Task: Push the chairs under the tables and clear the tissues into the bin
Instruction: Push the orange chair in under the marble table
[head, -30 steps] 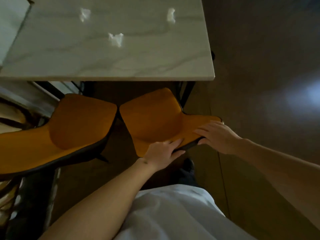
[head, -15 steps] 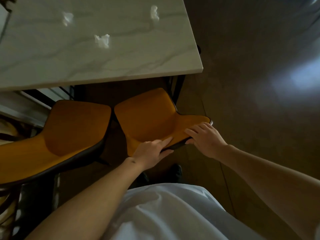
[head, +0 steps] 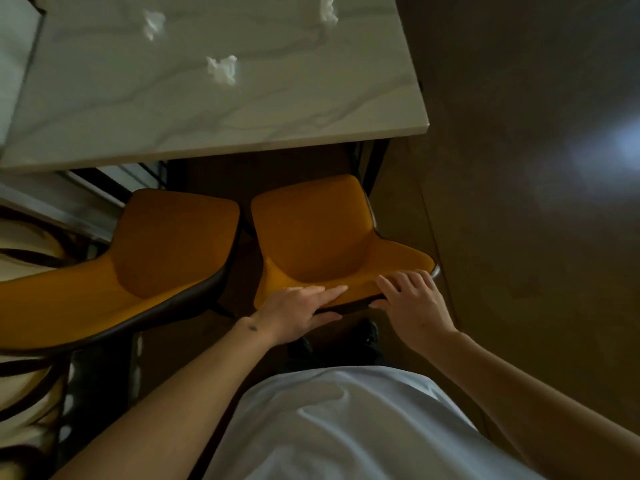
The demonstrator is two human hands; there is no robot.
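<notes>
Since a second ago the right-hand chair has slid nearer the desk, its front edge now close under the desk's near rim, and both hands have stayed on its backrest.

Left hand (head: 294,311): fingers (head: 325,293) lie flat and close together along the top of the backrest, thumb hooked under the rim, so a loose clamp on the edge. Right hand (head: 414,299): fingers (head: 398,280) slightly spread over the backrest top at its 3 o'clock end, thumb under the dark edge.

Both hold the orange padded shell chair with dark rim (head: 322,237), seat at 12 o'clock from the hands, not yet tucked under the white marble-veined desk (head: 277,109). A second orange shell chair (head: 162,244) sits at 9 o'clock, its seat corner just beside the first; the gap is narrow.

Three crumpled white tissues on the desk: one near centre (head: 223,69), one at 11 o'clock (head: 154,22), one at the far edge at 12 o'clock (head: 328,10). No bin in view.

Risks, judged:
- uneven push from the two hands could skew the chair so its seat rubs the neighbouring chair or catches the black metal desk leg (head: 375,164) at 1 o'clock.
- fingertips draped over the backrest might get pinched against the desk edge if the chair goes in deep.
- a bump to the desk could shift the light tissues.
</notes>
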